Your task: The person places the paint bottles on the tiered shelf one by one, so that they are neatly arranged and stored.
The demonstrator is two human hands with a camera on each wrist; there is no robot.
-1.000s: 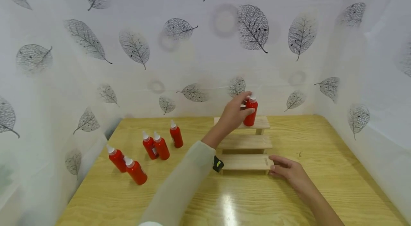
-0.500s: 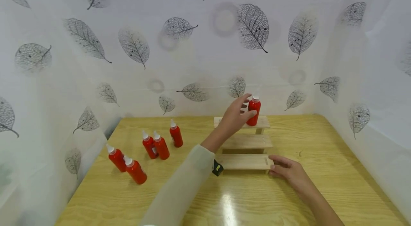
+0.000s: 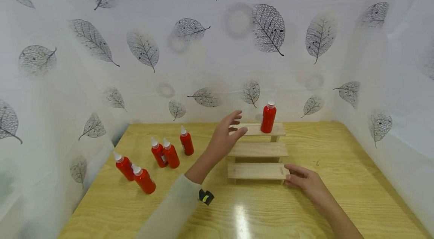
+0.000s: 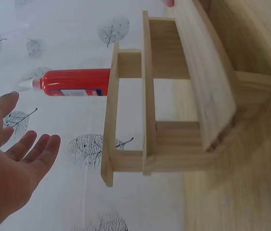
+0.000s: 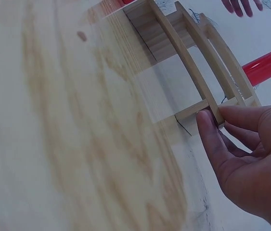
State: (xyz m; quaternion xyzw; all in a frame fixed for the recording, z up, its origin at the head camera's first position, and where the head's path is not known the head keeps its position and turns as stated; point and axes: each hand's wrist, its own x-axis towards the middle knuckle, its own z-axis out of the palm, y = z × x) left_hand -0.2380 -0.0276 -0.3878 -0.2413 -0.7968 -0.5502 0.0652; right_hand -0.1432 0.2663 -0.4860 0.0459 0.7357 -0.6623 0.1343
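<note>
A red squeeze bottle (image 3: 268, 119) with a clear nozzle stands upright on the top step, toward the right end of a three-step wooden rack (image 3: 257, 150). My left hand (image 3: 223, 137) is off to the left of that bottle, fingers spread and holding nothing; the left wrist view shows a gap between the hand and the bottle (image 4: 77, 82). With thumb and fingers, my right hand (image 3: 306, 182) pinches the right end of the lowest step, as the right wrist view also shows at the step's edge (image 5: 212, 108).
Several more red bottles stand on the wooden table (image 3: 271, 212) left of the rack: one bottle (image 3: 187, 142) nearest it, a close pair (image 3: 171, 156), and another pair (image 3: 144, 181) farther left. A leaf-patterned white curtain (image 3: 210, 69) encloses the table's back and sides.
The bottle on the top step slid slightly right under my left hand. That hand then let go and drew back left. My right hand stayed at the lowest step.
</note>
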